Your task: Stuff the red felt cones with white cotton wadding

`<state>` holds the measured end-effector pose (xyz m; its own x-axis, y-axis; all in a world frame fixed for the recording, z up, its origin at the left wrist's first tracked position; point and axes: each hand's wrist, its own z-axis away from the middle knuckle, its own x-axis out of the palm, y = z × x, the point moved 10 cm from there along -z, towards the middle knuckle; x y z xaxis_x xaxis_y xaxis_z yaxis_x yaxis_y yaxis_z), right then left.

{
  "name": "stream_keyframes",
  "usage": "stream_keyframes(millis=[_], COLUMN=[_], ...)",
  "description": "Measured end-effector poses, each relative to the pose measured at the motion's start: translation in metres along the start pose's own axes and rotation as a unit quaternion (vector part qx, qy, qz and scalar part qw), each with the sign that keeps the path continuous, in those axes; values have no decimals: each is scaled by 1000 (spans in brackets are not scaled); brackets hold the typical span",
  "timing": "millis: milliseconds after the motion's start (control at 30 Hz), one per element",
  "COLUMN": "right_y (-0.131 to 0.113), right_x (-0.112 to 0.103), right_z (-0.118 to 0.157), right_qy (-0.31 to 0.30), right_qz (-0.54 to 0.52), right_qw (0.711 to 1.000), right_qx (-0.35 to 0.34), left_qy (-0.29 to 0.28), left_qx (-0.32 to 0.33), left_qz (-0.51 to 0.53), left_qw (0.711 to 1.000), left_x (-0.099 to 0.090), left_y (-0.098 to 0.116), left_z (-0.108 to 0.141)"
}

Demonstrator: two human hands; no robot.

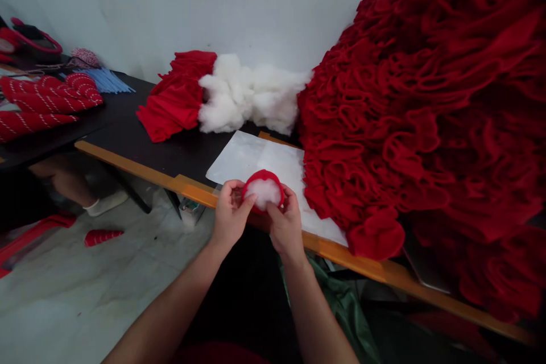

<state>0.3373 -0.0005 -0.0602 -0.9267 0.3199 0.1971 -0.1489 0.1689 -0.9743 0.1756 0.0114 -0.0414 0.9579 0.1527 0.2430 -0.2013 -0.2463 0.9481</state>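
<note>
Between my two hands is a small red felt pouch (263, 175), its round mouth turned up toward me. White stuffing (263, 189) fills the opening. My left hand (232, 211) grips the pouch's left rim, with the thumb at the stuffing's edge. On the right rim, my right hand (286, 220) is closed round the felt, its thumb pressing at the stuffing. Both hands are just above the front edge of the table, over a white sheet (243, 153). The pouch's underside is hidden.
A huge heap of red felt pieces (384, 125) rises on the right. White fibre stuffing (251, 94) and folded red fabric (179, 94) lie at the back. Red striped fabric (51, 96) is on the left table. Below are a person's leg (63, 179) and a red striped piece (102, 237).
</note>
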Motion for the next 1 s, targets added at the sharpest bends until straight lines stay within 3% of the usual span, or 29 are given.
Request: stream_keyframes(millis=[133,267,400,567,633,700,800,867,933,1000], right_y=[-11,-34,-35,-36,-38,-37,-27,-20,-15,-14], right_x=[4,-1,-6,7,1,-9,-19,-16,-5,11], right_z=[6,0,-6,1,1,-2,-9,-12,-11,-7], right_qy=[-32,3,25,-44,-16,25,68,74,60,32], right_qz=[63,174,188,210,228,210,78,-33,-104,-123], right_qw=[997,980,976,970,966,972,994,997,992,990], right_qx=[-21,-98,-102,-115,-119,-105,-44,1,42,69], left_qy=[25,2,-26,-37,-58,-77,-24,32,24,-17], left_qx=[-5,-1,1,91,130,130,72,-18,-144,-243], left_qz=[-40,-46,-26,-175,-204,-163,-22,104,236,339], left_qw=[999,999,999,980,969,975,997,994,961,909], left_x=[-7,0,6,9,15,17,1,-10,1,23], left_y=[-1,2,3,19,28,31,24,6,-16,-26], left_z=[-6,-4,0,0,2,4,2,0,1,5])
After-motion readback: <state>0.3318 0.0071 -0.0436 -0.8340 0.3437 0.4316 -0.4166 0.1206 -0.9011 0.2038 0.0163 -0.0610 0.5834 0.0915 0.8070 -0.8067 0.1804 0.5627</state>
